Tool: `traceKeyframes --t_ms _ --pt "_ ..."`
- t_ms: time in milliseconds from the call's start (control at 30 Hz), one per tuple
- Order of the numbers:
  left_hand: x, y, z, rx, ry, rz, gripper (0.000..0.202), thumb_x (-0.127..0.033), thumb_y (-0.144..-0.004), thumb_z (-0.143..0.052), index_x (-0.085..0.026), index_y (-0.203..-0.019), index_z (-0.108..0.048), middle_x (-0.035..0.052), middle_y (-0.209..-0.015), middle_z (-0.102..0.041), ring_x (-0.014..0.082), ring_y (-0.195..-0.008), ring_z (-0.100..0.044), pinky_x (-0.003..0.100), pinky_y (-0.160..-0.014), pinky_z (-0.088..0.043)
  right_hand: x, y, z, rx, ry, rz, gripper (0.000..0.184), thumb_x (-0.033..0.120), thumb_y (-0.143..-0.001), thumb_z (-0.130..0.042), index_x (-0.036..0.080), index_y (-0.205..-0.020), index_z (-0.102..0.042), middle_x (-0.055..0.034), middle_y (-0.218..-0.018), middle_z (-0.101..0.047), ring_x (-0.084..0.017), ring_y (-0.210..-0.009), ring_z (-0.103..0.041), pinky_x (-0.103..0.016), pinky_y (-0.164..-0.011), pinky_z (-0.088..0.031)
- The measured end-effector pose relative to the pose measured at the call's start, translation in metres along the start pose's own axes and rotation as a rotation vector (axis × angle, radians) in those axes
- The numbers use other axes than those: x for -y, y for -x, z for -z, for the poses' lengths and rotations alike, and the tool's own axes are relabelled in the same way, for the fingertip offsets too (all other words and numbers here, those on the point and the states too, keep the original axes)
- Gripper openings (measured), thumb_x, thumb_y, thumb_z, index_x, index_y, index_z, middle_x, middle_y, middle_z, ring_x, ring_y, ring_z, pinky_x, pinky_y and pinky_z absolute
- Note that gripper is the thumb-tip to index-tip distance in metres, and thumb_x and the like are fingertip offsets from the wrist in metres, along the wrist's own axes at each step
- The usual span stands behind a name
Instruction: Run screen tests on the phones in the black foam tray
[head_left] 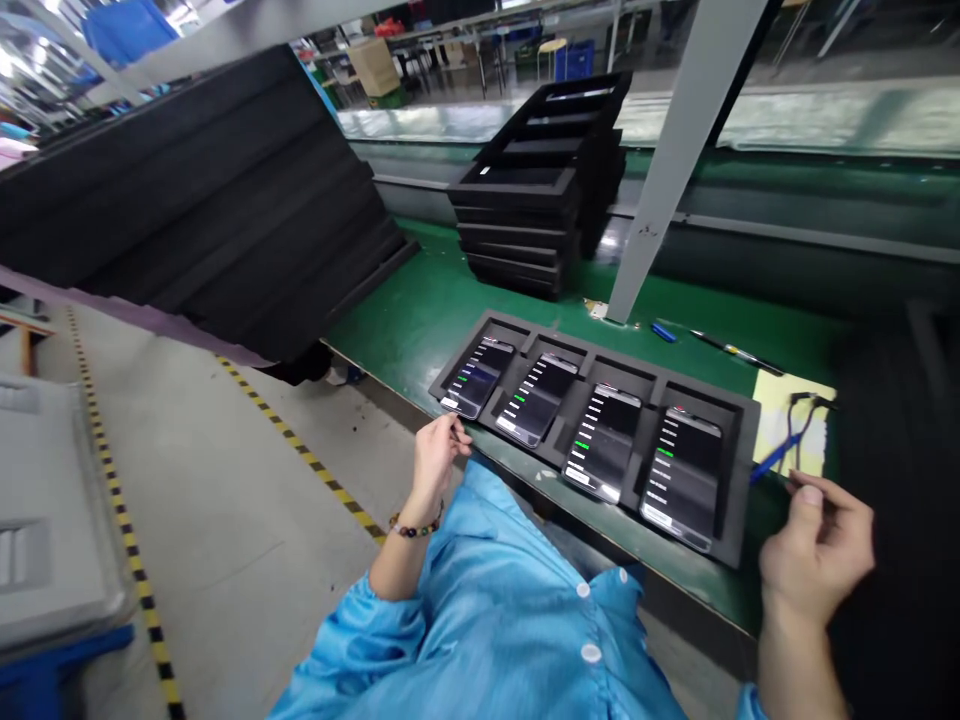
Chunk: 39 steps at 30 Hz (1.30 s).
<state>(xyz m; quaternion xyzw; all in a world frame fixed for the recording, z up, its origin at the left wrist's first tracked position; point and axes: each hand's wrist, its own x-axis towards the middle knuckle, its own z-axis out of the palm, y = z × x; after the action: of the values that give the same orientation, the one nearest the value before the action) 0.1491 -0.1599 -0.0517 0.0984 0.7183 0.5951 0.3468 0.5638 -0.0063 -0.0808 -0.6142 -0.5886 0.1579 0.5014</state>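
A black foam tray (739,525) lies along the front edge of the green bench. Several smartphones, including the leftmost phone (480,378) and the rightmost phone (684,478), sit face up in its compartments. Their dark screens are lit with white lines of text and one green line each. My left hand (436,460) is at the tray's near left corner, just below the leftmost phone, fingertips bunched; anything between them is hidden. To the right of the tray, my right hand (817,550) hovers with fingers loosely bent, thumb apart, nothing visible in it.
Black foam trays are stacked behind (517,230), and a larger leaning stack (187,200) fills the left. A metal post (664,170) rises from the bench. Beyond the tray lie a blue cap (664,332), a pen (735,352), yellow paper (772,400) and a blue-handled tool (776,458).
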Motion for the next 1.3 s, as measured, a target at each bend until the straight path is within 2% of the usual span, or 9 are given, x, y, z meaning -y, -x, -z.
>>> traceKeyframes --t_ms 167,233,333,433,600,833,967,1100,1300 --pt "-0.021 0.036 0.008 0.29 -0.051 0.059 0.046 -0.053 -0.084 -0.079 -0.019 -0.061 -0.058 0.0008 -0.045 -0.058 0.0094 -0.036 -0.049 0.02 -0.042 -0.039 0.031 0.03 0.017 -0.092 -0.085 0.215 0.032 0.051 -0.104 -0.059 0.022 -0.099 -0.071 -0.0107 -0.095 -0.069 -0.032 -0.099 -0.072 -0.054 -0.094 -0.059" --pt "-0.036 0.056 0.007 0.503 -0.085 0.148 0.052 -0.059 -0.084 -0.081 -0.019 -0.059 -0.059 0.0025 -0.041 -0.056 0.0126 -0.03 -0.046 0.023 -0.036 -0.037 0.064 0.053 0.021 0.211 -0.163 0.354 0.031 0.052 -0.102 -0.063 0.025 -0.093 -0.074 -0.0075 -0.087 -0.072 -0.027 -0.088 -0.074 -0.044 -0.084 -0.063" --pt "-0.055 0.078 -0.013 0.784 -0.073 0.236 0.054 -0.065 -0.085 -0.081 -0.017 -0.067 -0.064 0.0064 -0.047 -0.064 0.0181 -0.032 -0.055 0.027 -0.037 -0.044 0.118 0.081 0.016 1.025 -0.369 0.481 0.037 0.055 -0.105 -0.064 0.022 -0.118 -0.076 -0.0128 -0.108 -0.077 -0.028 -0.108 -0.076 -0.042 -0.095 -0.064" --pt "-0.064 0.089 -0.051 1.009 0.078 0.269 0.047 -0.06 -0.093 -0.08 -0.016 -0.081 -0.069 0.0086 -0.065 -0.076 0.0194 -0.046 -0.068 0.027 -0.049 -0.055 0.147 0.092 0.012 1.245 -0.465 0.4 0.031 0.046 -0.113 -0.055 0.023 -0.119 -0.074 -0.0074 -0.107 -0.079 -0.021 -0.103 -0.077 -0.033 -0.093 -0.061" --pt "-0.069 0.077 -0.087 1.02 0.227 0.193 0.056 -0.061 -0.095 -0.079 -0.017 -0.13 -0.076 0.0173 -0.126 -0.083 0.026 -0.097 -0.084 0.037 -0.09 -0.068 0.125 0.071 0.036 0.94 -0.392 0.086 0.034 0.039 -0.117 -0.045 0.022 -0.106 -0.072 -0.0009 -0.081 -0.069 -0.014 -0.071 -0.067 -0.026 -0.069 -0.052" --pt "-0.084 0.009 -0.036 0.656 0.023 -0.083 0.054 -0.06 -0.095 -0.078 -0.012 -0.119 -0.079 0.019 -0.118 -0.083 0.0297 -0.105 -0.081 0.044 -0.101 -0.064 0.054 -0.01 0.038 0.153 0.307 -0.142 0.051 0.055 -0.112 -0.045 0.02 -0.127 -0.079 -0.0077 -0.09 -0.073 -0.02 -0.076 -0.064 -0.032 -0.074 -0.046" --pt "-0.094 -0.04 0.0 0.402 -0.16 -0.276 0.054 -0.063 -0.099 -0.072 -0.014 -0.122 -0.078 0.016 -0.121 -0.082 0.0253 -0.107 -0.079 0.039 -0.103 -0.061 0.02 -0.047 0.016 0.137 0.45 -0.103 0.056 0.054 -0.108 -0.049 0.011 -0.127 -0.08 -0.0229 -0.112 -0.076 -0.031 -0.101 -0.069 -0.041 -0.09 -0.05" --pt "-0.092 -0.079 0.025 0.155 -0.542 -0.535 0.051 -0.064 -0.103 -0.065 -0.019 -0.123 -0.078 0.0122 -0.128 -0.08 0.0257 -0.119 -0.074 0.037 -0.111 -0.055 0.029 -0.041 0.008 0.111 0.415 -0.035 0.063 0.056 -0.106 -0.054 0.011 -0.146 -0.069 -0.0253 -0.139 -0.07 -0.034 -0.133 -0.064 -0.045 -0.113 -0.048" --pt "-0.08 -0.094 0.036 0.262 -0.799 -0.754 0.044 -0.054 -0.106 -0.061 -0.022 -0.134 -0.075 0.0122 -0.137 -0.076 0.0296 -0.134 -0.066 0.043 -0.122 -0.047 0.074 0.009 0.016 0.322 0.28 0.097 0.043 0.049 -0.111 -0.051 0.026 -0.14 -0.073 -0.0118 -0.141 -0.074 -0.03 -0.142 -0.064 -0.047 -0.123 -0.049"
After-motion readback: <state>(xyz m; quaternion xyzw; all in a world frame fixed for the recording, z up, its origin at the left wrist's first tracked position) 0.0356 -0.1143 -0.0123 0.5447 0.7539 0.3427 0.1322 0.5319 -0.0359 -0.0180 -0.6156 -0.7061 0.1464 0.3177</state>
